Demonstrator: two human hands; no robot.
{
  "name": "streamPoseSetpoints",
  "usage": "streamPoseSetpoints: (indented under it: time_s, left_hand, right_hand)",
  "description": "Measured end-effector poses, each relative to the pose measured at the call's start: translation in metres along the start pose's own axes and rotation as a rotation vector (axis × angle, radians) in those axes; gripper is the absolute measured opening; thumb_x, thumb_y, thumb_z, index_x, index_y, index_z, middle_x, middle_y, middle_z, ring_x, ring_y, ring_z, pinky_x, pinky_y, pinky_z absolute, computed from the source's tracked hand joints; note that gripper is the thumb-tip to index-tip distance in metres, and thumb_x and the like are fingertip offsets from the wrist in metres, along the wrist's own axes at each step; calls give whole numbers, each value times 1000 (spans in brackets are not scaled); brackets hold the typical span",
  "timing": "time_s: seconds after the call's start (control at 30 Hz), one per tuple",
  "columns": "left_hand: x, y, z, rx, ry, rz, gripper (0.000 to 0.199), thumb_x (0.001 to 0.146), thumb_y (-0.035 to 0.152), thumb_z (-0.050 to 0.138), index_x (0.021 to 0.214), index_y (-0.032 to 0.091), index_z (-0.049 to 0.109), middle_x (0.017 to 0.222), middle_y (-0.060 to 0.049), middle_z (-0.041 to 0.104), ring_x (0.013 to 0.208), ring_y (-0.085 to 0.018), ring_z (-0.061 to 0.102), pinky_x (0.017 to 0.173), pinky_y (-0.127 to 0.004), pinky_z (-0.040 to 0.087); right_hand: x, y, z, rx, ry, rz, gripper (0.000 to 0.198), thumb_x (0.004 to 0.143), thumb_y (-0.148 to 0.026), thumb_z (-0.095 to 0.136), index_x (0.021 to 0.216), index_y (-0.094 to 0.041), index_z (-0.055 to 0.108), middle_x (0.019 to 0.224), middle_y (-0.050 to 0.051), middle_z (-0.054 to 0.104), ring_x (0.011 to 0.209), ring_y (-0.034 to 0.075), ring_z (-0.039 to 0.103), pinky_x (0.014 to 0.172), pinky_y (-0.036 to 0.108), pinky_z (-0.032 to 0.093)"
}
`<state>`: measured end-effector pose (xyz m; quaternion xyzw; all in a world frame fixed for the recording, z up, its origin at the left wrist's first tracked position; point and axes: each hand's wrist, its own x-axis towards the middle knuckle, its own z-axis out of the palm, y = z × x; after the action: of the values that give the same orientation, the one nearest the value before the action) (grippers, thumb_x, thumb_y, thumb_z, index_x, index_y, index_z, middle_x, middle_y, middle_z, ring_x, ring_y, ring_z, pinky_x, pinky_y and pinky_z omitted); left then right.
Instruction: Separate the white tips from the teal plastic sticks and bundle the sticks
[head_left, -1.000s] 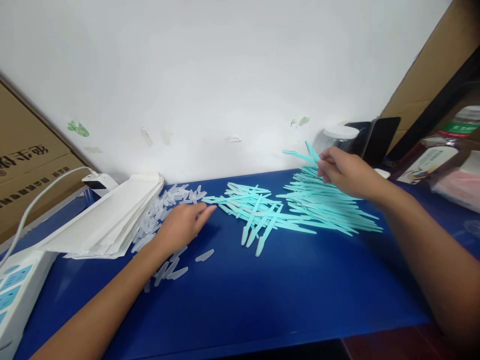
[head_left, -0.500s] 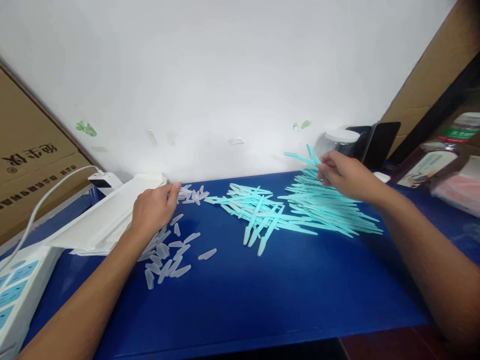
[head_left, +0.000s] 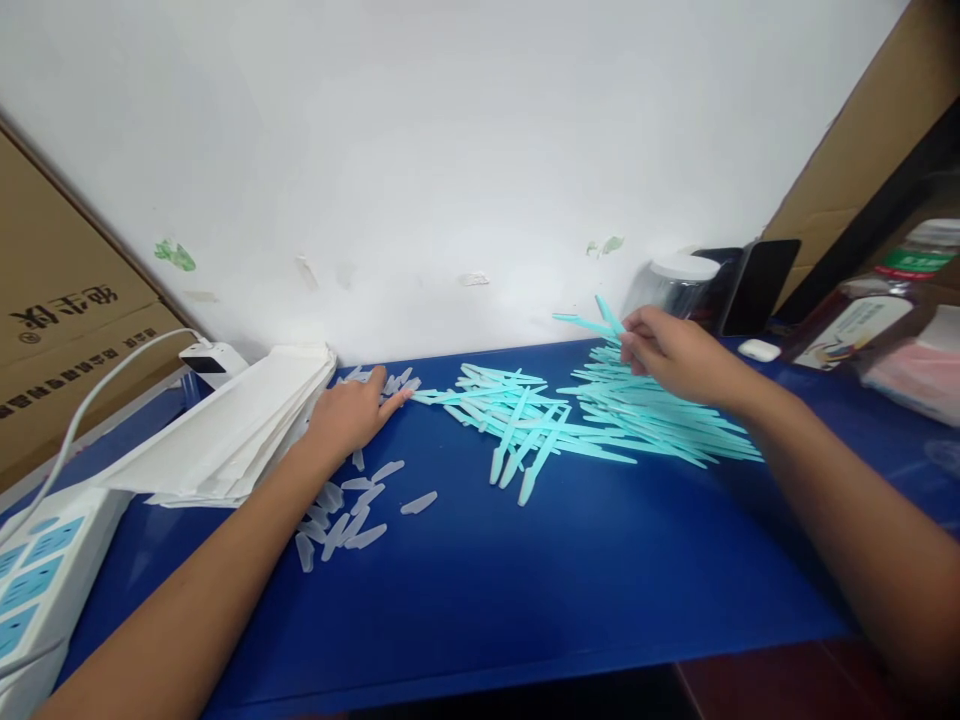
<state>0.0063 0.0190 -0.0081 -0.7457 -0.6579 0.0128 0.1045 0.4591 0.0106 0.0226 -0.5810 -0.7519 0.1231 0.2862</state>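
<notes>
My left hand (head_left: 349, 412) reaches over a far cluster of clear plastic blade caps (head_left: 405, 382), thumb and forefinger spread apart. More loose caps (head_left: 365, 500) are scattered below it on the blue table. Pinched in my right hand (head_left: 664, 350) are mint-green eyebrow razors (head_left: 592, 322), seemingly two, their ends fanned apart toward the left. Beneath that hand spreads a large pile of the same razors (head_left: 667, 415). A second razor pile (head_left: 510, 410) lies in the middle, with several razors angled toward me.
White paper sleeves (head_left: 217, 440) are stacked on the left, beside a power strip (head_left: 45, 580) and a white plugged-in charger (head_left: 214, 362). At the right stand a lidded clear jar (head_left: 679, 285), a phone (head_left: 761, 288) and a bottle (head_left: 855, 315). A white earbud case (head_left: 759, 349) lies nearby.
My left hand has shifted right over the far caps, and its thumb has spread outward. My right hand, still holding the razors, has moved slightly left.
</notes>
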Motion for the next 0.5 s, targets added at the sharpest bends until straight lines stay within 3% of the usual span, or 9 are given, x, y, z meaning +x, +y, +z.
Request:
streamPoseSetpoints:
  time_s: [0.2,0.5]
  left_hand:
    - [0,-2,1,-3,-43,30,57,108,57,32,122,15,67,95,-17,78,91,-38,74,71,-38,50]
    - [-4,3,3,30,-57,59,47,106,41,34,118,11,68,92,-19,78,89,-38,76,74,-41,52]
  right_hand:
    - [-2,-7,13,43,-52,-47,22,105,-46,50,98,-25,52,83,7,75,70,25,70,67,37,51]
    - [-3,-7,17,-9,-67,-63,24,108,-46,47,98,-25,54,78,5,73,70,24,70,68,36,49]
